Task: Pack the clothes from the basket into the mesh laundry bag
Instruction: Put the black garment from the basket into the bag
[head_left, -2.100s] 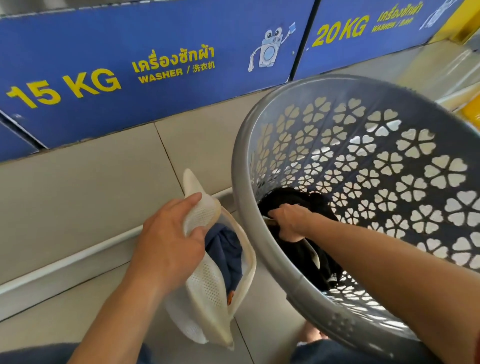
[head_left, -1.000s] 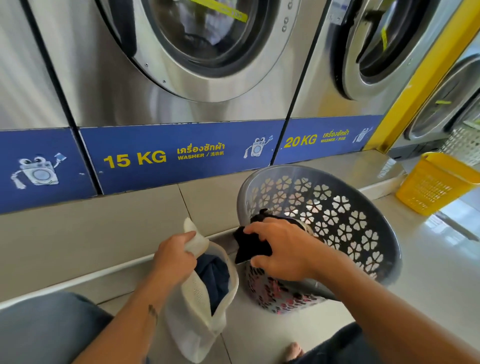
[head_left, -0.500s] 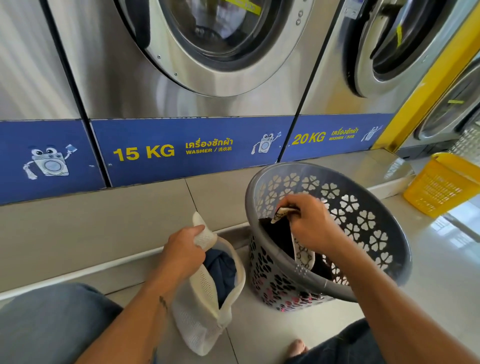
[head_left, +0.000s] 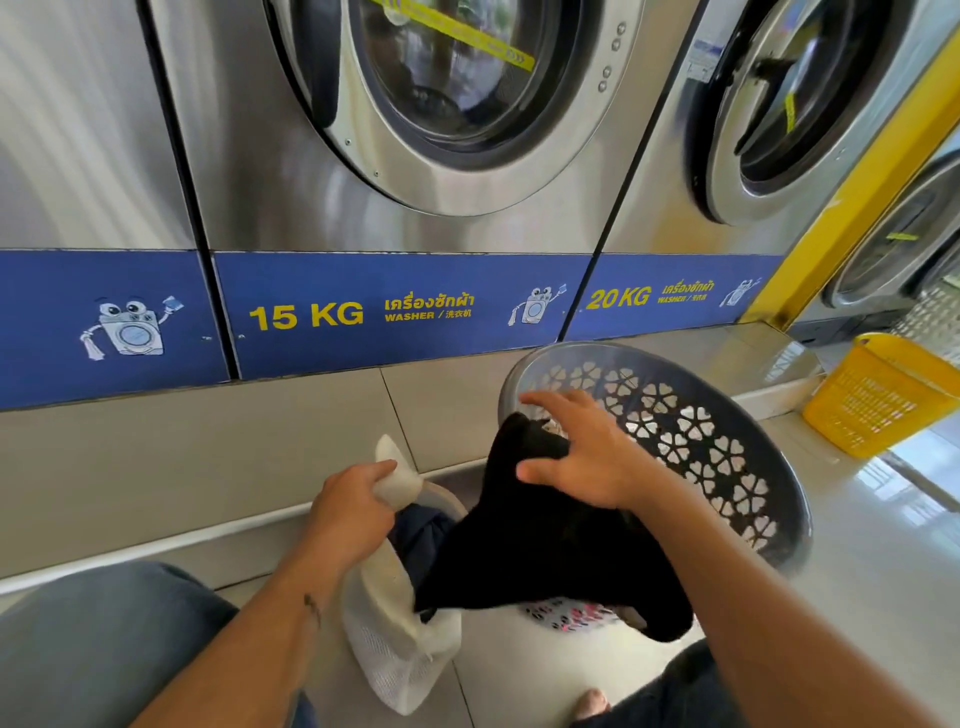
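Two hands at work low on the floor, in front of a row of steel washers. Left hand closed on the upper edge of the white mesh bag, pulling its mouth open; dark blue cloth already visible inside. Right hand over the near rim of the grey basket, fingers spread, thumb and palm pinching a black garment. Garment lifted out of the basket and draped leftward, its lower corner touching the bag's mouth (not yet pushed in), the rest hanging across the gap between bag and basket. Basket tilted toward the camera, flower-shaped cutouts in its wall, a little patterned fabric peeking below the black one. Bag just beside the basket, on the left. Yellow basket well apart at the far right. Blue strip along the machines marked 15 KG and 20 KG.
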